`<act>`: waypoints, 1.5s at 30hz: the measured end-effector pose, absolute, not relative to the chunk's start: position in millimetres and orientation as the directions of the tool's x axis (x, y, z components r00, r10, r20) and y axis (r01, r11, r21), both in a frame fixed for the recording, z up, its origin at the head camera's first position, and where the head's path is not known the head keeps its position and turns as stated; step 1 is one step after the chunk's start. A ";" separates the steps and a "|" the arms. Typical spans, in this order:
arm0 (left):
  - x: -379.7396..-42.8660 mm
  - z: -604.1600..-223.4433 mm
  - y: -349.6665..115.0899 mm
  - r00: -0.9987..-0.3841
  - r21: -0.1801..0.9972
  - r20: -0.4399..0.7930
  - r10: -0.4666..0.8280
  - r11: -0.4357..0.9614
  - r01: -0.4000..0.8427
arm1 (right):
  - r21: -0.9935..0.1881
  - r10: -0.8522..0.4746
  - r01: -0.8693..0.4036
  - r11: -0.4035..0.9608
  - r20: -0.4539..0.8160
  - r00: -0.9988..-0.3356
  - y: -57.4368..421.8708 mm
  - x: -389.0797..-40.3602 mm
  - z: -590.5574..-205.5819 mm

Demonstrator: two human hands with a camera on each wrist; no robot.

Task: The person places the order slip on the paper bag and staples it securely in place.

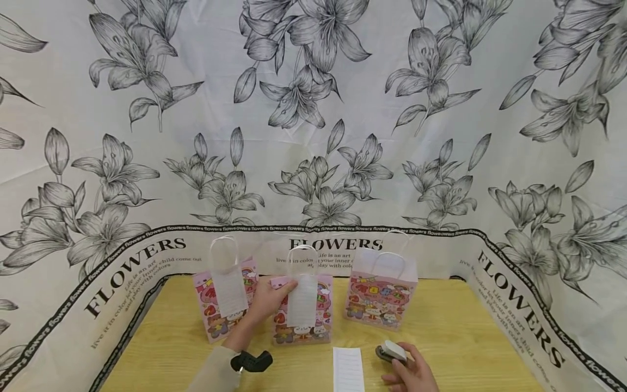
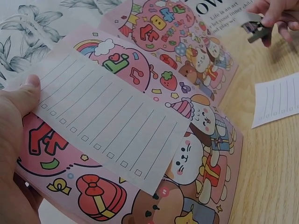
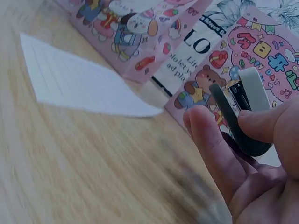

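Observation:
Three pink cartoon-print paper gift bags stand in a row. At the upper left edge of the middle gift bag (image 1: 323, 313), my left hand (image 1: 269, 296) pinches a lined checklist slip (image 2: 107, 121) against the front, thumb outside and fingers behind. My right hand (image 1: 413, 370) holds a small white-and-black stapler (image 3: 240, 112) above the table, to the right of the bags. In the right wrist view the stapler's arms stand apart. The left gift bag (image 1: 215, 324) also has a lined slip (image 1: 230, 294) on its front. No slip shows on the front of the right gift bag (image 1: 374, 299).
A loose lined slip (image 1: 348, 370) lies on the wooden table (image 1: 470, 326) between my hands, near the front. White twisted handles rise from the bags. Behind the table hangs a white curtain (image 1: 313, 163) printed with flowers. A black strap (image 1: 252, 361) circles my left wrist.

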State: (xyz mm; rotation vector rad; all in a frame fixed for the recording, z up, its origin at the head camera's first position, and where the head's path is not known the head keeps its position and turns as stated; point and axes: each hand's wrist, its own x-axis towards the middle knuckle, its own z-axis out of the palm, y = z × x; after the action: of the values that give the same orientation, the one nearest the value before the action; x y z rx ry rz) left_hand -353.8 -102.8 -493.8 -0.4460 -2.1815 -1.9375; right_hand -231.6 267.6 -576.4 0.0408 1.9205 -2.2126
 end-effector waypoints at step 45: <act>-349.4 -496.6 -98.9 -0.929 0.926 0.362 0.078 0.080 0.368 | -0.988 -0.306 -0.157 -0.009 0.152 -0.940 100.6 -287.8 -445.6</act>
State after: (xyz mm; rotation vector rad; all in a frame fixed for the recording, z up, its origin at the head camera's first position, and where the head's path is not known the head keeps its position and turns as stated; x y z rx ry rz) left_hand -349.4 -98.9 -496.6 -0.4505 -2.1359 -1.9416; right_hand -287.8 100.6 -445.6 -0.5018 2.1327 -2.0981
